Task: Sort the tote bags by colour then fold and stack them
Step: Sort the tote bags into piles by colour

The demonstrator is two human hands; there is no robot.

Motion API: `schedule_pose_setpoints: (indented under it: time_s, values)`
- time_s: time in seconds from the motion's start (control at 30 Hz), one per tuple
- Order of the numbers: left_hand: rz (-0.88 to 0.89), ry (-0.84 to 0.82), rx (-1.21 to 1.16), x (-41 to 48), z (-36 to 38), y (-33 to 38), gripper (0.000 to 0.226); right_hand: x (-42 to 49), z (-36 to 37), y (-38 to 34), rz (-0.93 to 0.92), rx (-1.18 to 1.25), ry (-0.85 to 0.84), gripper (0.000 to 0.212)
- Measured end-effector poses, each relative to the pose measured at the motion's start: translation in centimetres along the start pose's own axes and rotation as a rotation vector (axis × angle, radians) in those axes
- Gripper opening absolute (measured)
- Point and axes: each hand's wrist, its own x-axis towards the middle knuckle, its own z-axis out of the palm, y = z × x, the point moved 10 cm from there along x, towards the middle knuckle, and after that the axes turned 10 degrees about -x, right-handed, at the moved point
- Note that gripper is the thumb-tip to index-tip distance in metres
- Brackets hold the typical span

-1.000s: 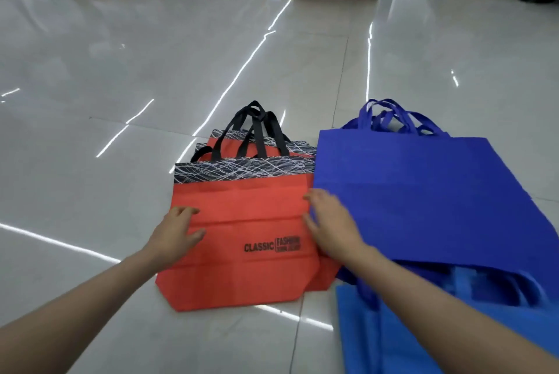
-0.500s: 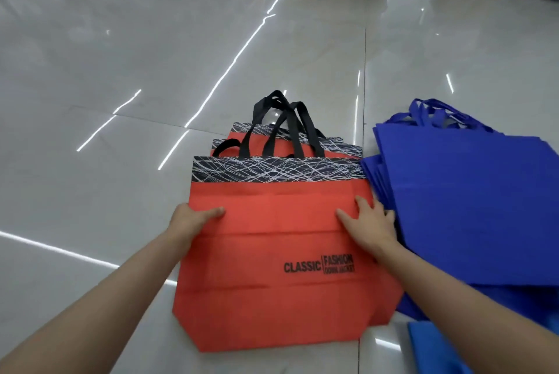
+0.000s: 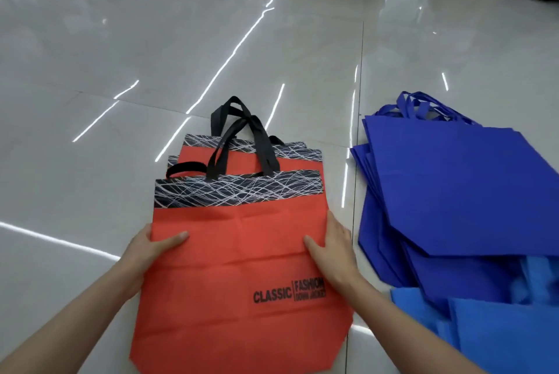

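Our left hand and right hand pinch the red tote bag by its sides, atop the red pile. Right of it: light blue bags, then a dark blue stack; left and beyond, open floor.

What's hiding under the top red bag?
More red bags: their patterned strips and black handles peek out beyond the top red bag. The rest, and how many there are, is covered.
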Motion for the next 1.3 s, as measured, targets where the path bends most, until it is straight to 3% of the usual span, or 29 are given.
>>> schedule_pose_setpoints:
  time_s: [0.17,0.27,0.37,0.47,0.57,0.77,0.83,0.9,0.97,1.03,1.07,1.13,1.17,1.3]
  values:
    - [-0.219,-0.099,0.004,-4.9,-4.0,-4.0,0.04,-3.9,1.9,1.3,0.286,0.398,-0.037,0.076]
    - [-0.366,-0.285,0.1,-8.6,-4.6,-5.7,0.052,-5.8,4.2,1.8,0.386,0.569,-0.19,0.053]
    - [-0.199,-0.188,0.089,-8.8,-6.5,-4.8,0.069,-7.8,5.2,0.6,0.346,0.664,-0.302,0.036]
    - [0.047,0.035,0.093,-9.2,-7.6,-2.6,0.048,-8.2,3.7,-0.4,0.244,0.512,-0.155,0.034]
    - [0.245,0.172,0.271,-9.2,-7.6,-0.3,0.036,-8.4,2.4,-1.8,0.169,0.402,-0.024,0.035]
    - [0.134,0.324,0.544,-7.8,-8.1,-1.2,0.048,-8.3,2.1,-0.7,0.276,0.093,-0.021,0.046]
    - [0.098,0.36,0.58,-8.2,-8.3,-1.9,0.064,-8.2,1.3,-0.4,0.244,-0.067,0.03,0.052]
    - [0.18,0.377,0.696,-9.4,-8.1,-1.1,0.083,-7.5,0.3,-1.0,0.159,-0.197,0.098,0.056]
    - [0.536,0.258,0.973,-11.7,-4.9,1.1,0.094,-5.9,0.2,-2.7,0.022,-0.251,0.099,0.056]
    - [0.882,-0.107,1.294,-15.5,1.0,-0.6,0.106,-3.4,0.8,-5.0,-0.117,-0.289,0.063,0.055]
    - [0.943,-0.316,1.432,-17.4,3.5,-3.1,0.111,-2.0,1.0,-6.3,-0.177,-0.304,0.052,0.055]
    - [0.952,-0.62,1.591,-20.5,6.7,-8.3,0.118,0.7,1.5,-9.4,-0.287,-0.349,0.051,0.057]
    - [0.952,-0.69,1.628,-21.4,7.6,-10.0,0.121,1.9,1.9,-10.9,-0.331,-0.385,0.047,0.058]
    - [0.903,-0.681,1.641,-21.0,8.2,-11.7,0.127,5.7,5.6,-14.7,-0.392,-0.451,-0.108,0.069]
